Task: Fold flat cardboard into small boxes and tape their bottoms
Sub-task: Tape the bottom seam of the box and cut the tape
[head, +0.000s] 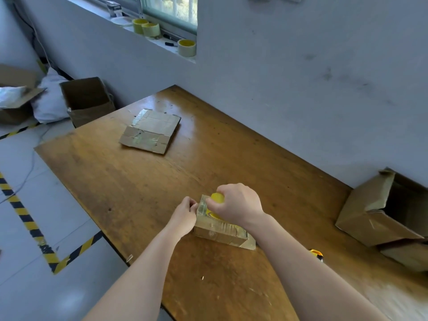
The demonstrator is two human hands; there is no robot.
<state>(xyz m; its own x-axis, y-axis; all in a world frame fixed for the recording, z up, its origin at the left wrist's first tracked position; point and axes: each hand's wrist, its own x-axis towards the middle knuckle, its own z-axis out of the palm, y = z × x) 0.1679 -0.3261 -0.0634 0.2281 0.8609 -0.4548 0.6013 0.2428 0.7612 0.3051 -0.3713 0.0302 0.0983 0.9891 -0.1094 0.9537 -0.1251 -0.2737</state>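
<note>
A table [143,193] stands against the wall. Near its front edge lies a small box [222,232]. The left hand [185,213] touches the box's left end; the right hand [238,205] sits on top of it, closed around a tape roll [217,197]. Further back and left on the table lies a flat cardboard [150,130]. At the table's right end sits a big box [379,212]. Behind, on the sill [162,44], stand three rolls [150,29]. Left of the table, on the floor, sits an open carton [88,100].

Yellow tape roll [217,197]; brown box [222,230]; black-yellow striped floor tape [22,212]
</note>
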